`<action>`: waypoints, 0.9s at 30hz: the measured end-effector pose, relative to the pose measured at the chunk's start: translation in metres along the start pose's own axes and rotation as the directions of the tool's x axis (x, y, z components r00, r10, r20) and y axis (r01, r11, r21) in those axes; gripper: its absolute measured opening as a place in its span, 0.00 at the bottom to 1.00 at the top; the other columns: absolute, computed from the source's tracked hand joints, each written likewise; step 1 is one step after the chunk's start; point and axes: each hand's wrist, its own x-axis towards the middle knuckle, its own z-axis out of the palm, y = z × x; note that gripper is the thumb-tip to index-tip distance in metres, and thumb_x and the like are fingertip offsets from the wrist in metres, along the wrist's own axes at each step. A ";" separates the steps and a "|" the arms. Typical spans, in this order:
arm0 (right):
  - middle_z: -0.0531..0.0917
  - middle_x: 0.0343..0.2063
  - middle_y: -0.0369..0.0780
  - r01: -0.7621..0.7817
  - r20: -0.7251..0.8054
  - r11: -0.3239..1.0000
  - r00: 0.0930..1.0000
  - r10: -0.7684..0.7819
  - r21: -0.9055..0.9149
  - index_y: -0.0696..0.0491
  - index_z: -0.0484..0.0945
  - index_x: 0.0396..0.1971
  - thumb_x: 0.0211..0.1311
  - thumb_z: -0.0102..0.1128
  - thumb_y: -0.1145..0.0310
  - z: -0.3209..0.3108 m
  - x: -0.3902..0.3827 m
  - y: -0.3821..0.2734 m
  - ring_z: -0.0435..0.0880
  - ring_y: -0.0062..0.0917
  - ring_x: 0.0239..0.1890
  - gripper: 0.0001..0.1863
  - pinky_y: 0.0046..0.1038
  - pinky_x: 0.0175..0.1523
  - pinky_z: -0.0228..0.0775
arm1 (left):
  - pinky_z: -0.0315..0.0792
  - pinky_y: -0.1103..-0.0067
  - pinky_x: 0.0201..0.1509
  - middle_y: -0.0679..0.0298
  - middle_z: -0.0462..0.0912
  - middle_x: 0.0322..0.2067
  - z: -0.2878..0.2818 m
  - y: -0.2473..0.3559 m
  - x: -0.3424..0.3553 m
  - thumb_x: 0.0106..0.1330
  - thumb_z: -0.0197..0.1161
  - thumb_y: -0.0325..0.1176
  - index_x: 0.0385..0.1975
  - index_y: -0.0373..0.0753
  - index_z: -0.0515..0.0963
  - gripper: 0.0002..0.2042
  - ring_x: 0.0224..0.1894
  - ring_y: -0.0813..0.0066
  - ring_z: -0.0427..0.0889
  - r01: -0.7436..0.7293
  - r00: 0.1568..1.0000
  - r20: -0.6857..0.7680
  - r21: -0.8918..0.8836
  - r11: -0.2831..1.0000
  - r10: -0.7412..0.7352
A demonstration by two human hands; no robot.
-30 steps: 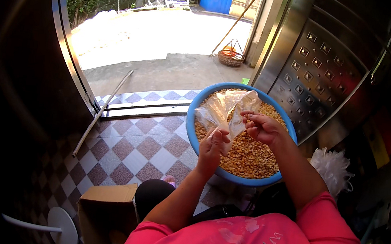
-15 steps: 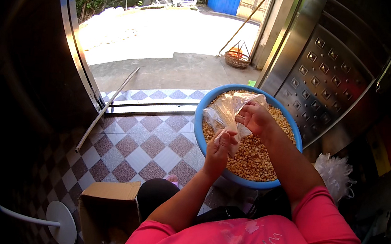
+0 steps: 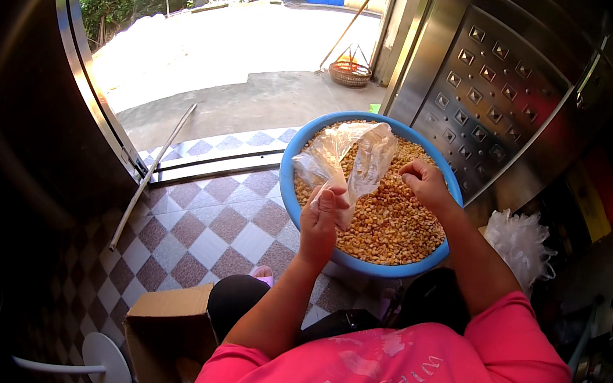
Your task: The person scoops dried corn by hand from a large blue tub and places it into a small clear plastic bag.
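Right hand (image 3: pixel 427 187) moved off plastic bag (image 3: pixel 373 157), fingers curled above kernels (image 3: pixel 398 233), hold unclear, left hand (image 3: pixel 320 221) pinching the bag

Basin (image 3: pixel 387 270) sits ahead of the person, inside the threshold (image 3: pixel 220 168), kernels (image 3: pixel 402 238) in it. Bag (image 3: pixel 374 157) is over the kernels, lower end in left hand (image 3: pixel 321 219); right hand (image 3: pixel 427 186) is over the kernels, right of the bag. Door leaf (image 3: pixel 478 97) right of basin, bag bundle (image 3: pixel 515 245) right of right forearm. Cardboard box (image 3: pixel 172 304) beside left leg. Stick (image 3: pixel 153 174) crosses threshold's left end. Basket (image 3: pixel 349 74) outside, beyond basin.
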 end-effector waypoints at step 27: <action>0.75 0.27 0.38 -0.651 0.636 0.318 0.754 0.166 0.689 0.59 0.70 0.40 0.64 0.43 0.72 0.004 0.003 -0.019 0.68 0.14 0.18 0.09 0.13 0.17 0.59 | 0.65 0.87 0.20 0.66 0.73 0.23 -0.003 -0.006 0.001 0.69 0.42 0.44 0.38 0.35 0.73 0.18 0.18 0.84 0.70 0.004 1.000 0.000 0.006 1.000 -0.004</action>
